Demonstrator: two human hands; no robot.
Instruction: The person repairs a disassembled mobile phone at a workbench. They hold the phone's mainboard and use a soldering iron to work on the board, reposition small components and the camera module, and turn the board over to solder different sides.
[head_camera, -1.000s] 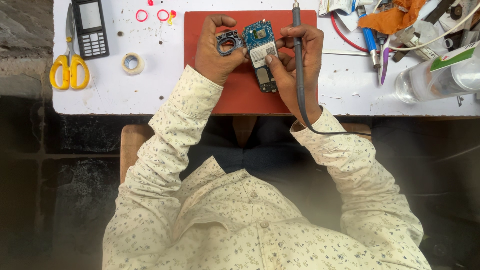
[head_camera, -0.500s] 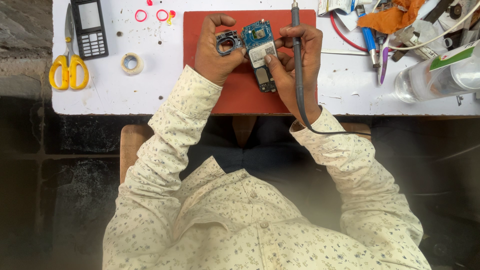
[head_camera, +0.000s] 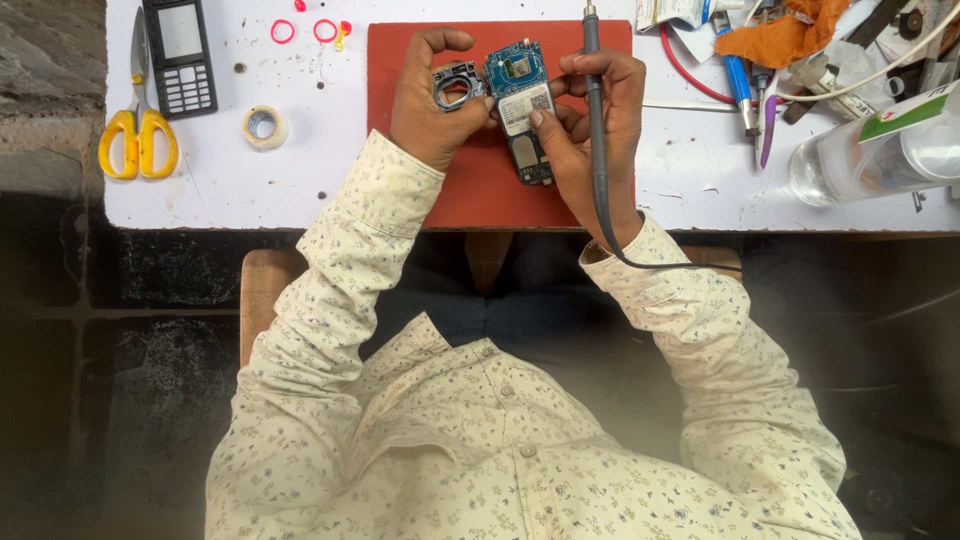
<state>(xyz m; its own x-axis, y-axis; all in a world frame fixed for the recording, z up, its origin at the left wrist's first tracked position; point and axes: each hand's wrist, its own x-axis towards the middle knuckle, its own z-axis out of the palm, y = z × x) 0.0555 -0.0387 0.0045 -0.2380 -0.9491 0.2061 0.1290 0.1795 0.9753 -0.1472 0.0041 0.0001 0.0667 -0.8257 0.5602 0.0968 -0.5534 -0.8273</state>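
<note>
A blue phone circuit board (head_camera: 522, 105) lies on a red mat (head_camera: 480, 180) on the white table. My left hand (head_camera: 428, 105) grips a small dark ring-shaped part (head_camera: 456, 86) at the board's left edge. My right hand (head_camera: 590, 125) holds a dark soldering iron (head_camera: 596, 120) upright along its palm, tip pointing away from me, with its black cable trailing over my right wrist. The right thumb rests on the board's white label area.
Yellow-handled scissors (head_camera: 138, 130), a black keypad phone (head_camera: 180, 55) and a tape roll (head_camera: 264, 126) lie at the left. Small pink rings (head_camera: 283, 31) sit near the mat. At the right are tools, an orange cloth (head_camera: 785, 35) and a clear plastic bottle (head_camera: 880, 150).
</note>
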